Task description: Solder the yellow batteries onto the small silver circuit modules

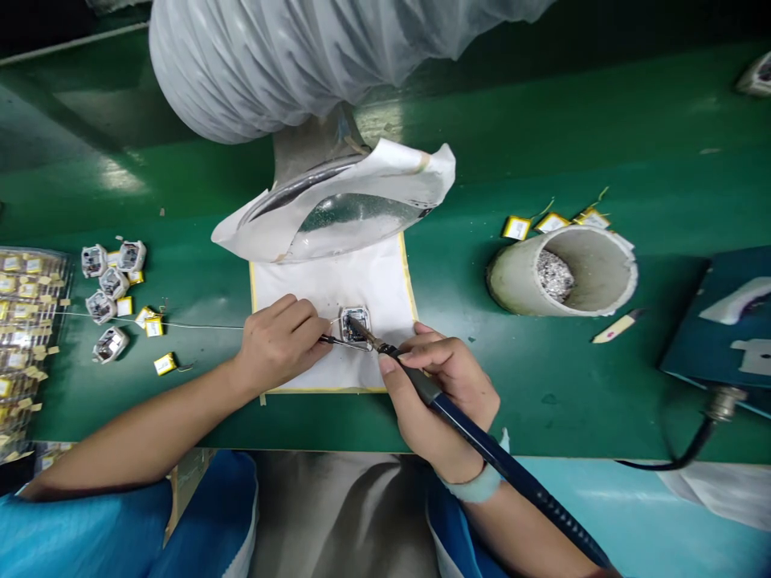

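Observation:
A small white square device (355, 327) with an exposed circuit board lies on a white sheet edged in yellow tape (313, 377). My right hand (442, 393) is closed around a soldering iron (463, 421), whose tip reaches onto the board from the lower right. At the device's left, my left hand (283, 345) is pinched on dark tweezers (340, 342), which lie along the device's lower edge. A thin wire (193, 326) runs from the far left to my left hand. What the tweezer points touch is too small to tell.
A clear hood (361, 217) on a ribbed duct (289, 56) hangs above the sheet. White devices (114, 282) and yellow batteries (165, 364) lie left, beside a packed tray (21, 321). Right are a round container (524, 281), a cutter (618, 327) and a blue box (723, 321).

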A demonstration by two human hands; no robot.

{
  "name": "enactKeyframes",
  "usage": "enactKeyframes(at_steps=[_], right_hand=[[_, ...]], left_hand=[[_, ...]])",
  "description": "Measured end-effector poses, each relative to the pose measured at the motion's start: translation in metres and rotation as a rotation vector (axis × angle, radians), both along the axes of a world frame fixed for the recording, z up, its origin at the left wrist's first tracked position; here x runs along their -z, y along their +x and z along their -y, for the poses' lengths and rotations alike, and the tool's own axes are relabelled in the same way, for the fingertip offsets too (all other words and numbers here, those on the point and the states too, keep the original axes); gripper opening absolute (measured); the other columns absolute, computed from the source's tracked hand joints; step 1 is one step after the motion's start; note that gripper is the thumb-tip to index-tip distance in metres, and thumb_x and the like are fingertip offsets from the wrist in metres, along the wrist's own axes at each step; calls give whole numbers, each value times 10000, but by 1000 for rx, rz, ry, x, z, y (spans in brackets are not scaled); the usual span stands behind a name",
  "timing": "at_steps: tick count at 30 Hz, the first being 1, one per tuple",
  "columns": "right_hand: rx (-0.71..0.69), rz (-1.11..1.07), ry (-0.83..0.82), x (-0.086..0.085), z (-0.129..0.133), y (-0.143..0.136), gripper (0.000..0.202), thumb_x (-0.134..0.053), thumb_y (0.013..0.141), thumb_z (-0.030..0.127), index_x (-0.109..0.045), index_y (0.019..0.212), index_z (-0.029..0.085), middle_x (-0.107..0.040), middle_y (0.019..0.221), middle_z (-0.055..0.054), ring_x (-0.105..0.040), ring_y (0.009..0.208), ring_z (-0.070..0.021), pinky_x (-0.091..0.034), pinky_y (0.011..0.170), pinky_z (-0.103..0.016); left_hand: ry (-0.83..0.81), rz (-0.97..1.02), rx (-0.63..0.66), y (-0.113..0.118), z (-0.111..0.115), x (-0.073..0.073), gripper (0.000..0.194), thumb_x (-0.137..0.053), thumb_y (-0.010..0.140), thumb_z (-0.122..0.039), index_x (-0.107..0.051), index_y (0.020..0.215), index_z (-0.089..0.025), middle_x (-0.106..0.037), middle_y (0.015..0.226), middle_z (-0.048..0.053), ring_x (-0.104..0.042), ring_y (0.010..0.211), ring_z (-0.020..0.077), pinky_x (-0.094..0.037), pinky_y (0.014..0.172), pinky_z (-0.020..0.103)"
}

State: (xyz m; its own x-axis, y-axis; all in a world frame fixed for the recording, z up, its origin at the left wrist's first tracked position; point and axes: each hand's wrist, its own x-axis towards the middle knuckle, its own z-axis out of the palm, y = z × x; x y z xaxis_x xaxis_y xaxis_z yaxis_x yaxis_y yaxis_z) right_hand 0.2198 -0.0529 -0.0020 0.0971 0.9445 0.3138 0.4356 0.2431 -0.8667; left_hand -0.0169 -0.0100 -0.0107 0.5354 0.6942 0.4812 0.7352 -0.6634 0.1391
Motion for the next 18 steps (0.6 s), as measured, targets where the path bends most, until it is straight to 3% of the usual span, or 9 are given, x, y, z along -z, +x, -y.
enactKeyframes(at_steps=[13,16,18], right_hand=[[14,10,-9,3,-1,-1,186,-818,955,287,-643,892,279,-706,749,67,-765,736,-180,-688,1083,-496],[24,-18,-11,7,6,3,191,-852,960,326,-686,882,272,-753,794,34,-829,832,-219,-702,1048,-484],[74,-77,-20,16,13,11,202,-911,914,328,-719,884,275,-810,885,-21,-865,1017,-302,-711,1007,-507]], left_hand=[[4,16,-10,1,-4,1,164,-700,1025,-161,-667,878,-225,-664,772,-1,-548,723,184,-445,641,333],[-43,31,31,6,12,-5,180,-695,1031,-193,-669,858,-232,-658,772,0,-551,712,179,-468,658,331],[-131,35,109,9,30,-11,213,-695,1045,-265,-671,835,-237,-651,774,5,-569,702,176,-485,657,338]])
